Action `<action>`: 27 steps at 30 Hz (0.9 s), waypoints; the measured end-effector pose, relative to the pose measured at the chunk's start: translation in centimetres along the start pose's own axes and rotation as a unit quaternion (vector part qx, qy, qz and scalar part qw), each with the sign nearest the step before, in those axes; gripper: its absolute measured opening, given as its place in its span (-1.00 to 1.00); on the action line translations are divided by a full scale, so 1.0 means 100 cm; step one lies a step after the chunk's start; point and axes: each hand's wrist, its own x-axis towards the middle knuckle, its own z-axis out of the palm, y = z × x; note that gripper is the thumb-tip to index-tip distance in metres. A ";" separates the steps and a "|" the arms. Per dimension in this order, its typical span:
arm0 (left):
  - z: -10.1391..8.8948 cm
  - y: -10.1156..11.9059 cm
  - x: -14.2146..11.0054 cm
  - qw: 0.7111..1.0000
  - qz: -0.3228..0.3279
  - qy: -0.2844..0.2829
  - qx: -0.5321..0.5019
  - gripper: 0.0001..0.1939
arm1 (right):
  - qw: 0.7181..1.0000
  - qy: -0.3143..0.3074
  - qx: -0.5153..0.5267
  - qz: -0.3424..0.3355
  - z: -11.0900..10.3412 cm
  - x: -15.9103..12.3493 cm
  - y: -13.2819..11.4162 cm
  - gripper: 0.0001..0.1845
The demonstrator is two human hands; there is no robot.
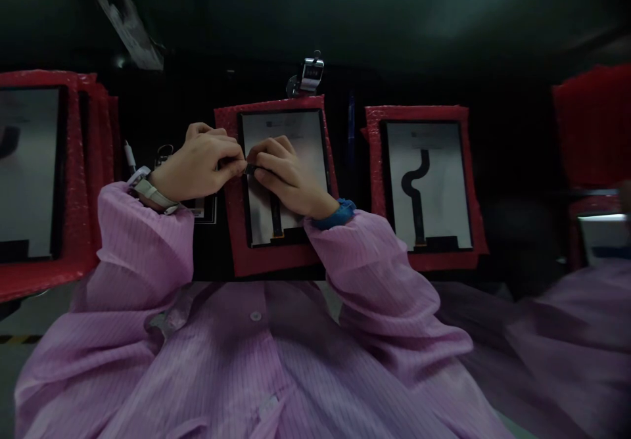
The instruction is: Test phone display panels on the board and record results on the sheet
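Note:
In the middle of the head view a display panel point(303, 133) lies back side up on a red bubble-wrap sheet point(273, 261). A dark flex cable point(276, 214) runs up from the panel's lower edge. Above the panel, my left hand point(204, 156) and my right hand point(283, 173) meet fingertip to fingertip. My right thumb and fingers pinch the cable's free end, a small dark tip showing between the hands. Pressed together at the same tip are the left thumb and forefinger; whether they grip the cable or something tiny is hidden.
Right of centre, another panel point(441, 183) with a curved cable rests on red wrap. A stack of red-wrapped panels point(29, 176) stands left. A metal tally counter point(311, 74), a blue pen point(351, 127) and a white pen point(129, 155) lie around. A co-worker's sleeve point(576, 334) is far right.

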 end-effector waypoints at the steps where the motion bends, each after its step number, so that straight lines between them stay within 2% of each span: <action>1: 0.000 0.000 0.000 1.000 0.002 0.001 -0.001 -0.73 | 1.000 -0.002 0.003 -0.004 -0.001 0.000 0.000 -0.64; 7: 0.000 0.000 0.000 1.000 0.009 0.003 0.002 -0.70 | 1.000 -0.009 0.007 -0.013 -0.002 -0.001 -0.001 -0.66; 16: -0.005 0.005 0.001 1.000 -0.007 -0.017 0.005 -0.69 | 1.000 0.012 0.015 -0.020 -0.001 -0.001 0.000 -0.67; 27: -0.003 0.007 0.002 1.000 -0.003 -0.001 0.011 -0.71 | 1.000 0.012 0.022 -0.012 -0.002 -0.001 -0.004 -0.64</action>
